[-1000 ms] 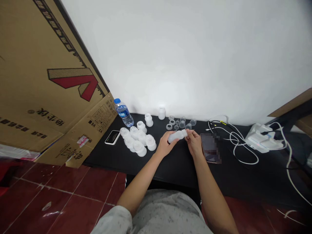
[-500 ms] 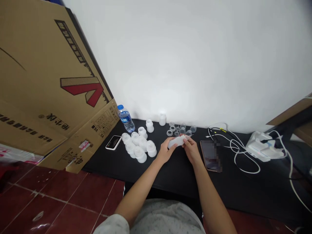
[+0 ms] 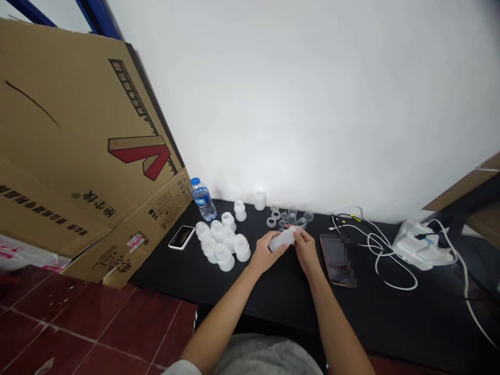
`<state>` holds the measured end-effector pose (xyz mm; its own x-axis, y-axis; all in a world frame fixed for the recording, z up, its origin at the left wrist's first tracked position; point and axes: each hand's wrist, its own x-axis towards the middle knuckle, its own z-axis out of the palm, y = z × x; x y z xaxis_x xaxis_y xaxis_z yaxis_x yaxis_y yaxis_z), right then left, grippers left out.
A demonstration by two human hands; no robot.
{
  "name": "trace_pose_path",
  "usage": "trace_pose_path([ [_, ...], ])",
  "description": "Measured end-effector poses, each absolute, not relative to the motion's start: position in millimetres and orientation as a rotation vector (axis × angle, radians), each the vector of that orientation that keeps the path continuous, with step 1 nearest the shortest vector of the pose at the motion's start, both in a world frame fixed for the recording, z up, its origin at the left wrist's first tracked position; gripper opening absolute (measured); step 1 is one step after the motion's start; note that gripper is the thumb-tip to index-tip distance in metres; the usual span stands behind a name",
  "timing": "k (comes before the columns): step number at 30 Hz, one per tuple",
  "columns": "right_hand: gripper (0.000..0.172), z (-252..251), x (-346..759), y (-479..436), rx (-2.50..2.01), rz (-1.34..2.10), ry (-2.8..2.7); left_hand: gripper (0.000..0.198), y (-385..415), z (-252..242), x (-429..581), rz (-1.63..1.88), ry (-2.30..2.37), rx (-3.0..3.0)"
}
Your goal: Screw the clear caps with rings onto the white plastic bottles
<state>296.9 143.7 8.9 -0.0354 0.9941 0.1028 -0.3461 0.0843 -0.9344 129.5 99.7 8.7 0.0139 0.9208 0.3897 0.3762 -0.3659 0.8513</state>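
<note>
My left hand (image 3: 264, 251) is wrapped round the body of a small white plastic bottle (image 3: 282, 239) held on its side above the black table (image 3: 242, 281). At the bottle's neck end, my right hand (image 3: 305, 248) pinches with its fingertips. A cluster of several white plastic bottles (image 3: 221, 240) stands just left of my left hand. Behind my hands lie several small clear rings and caps (image 3: 288, 215), near the wall.
A dark phone (image 3: 335, 252) lies right of my right hand, a white-edged phone (image 3: 182, 237) to the left. A water bottle (image 3: 203, 198) stands by a leaning cardboard box (image 3: 78, 156). White cables (image 3: 385, 245) and a white power strip (image 3: 420, 245) lie at right.
The view has tilted upward, so the table and hands sit lower in the picture. Both hands keep hold of the white bottle, with the right fingers still at its neck.
</note>
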Motion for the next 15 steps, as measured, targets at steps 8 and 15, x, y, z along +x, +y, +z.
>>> trace_pose_path([
  [8, 0.054, 22, 300, 135, -0.740, 1.511, -1.107, 0.033, 95, 16, 129, 1.175, 1.180, 1.860],
  [15, 0.033, 26, 296, 132, -0.762, 1.547, -1.058, 0.032, 97, 11, 131, 1.068, 1.233, 1.843],
])
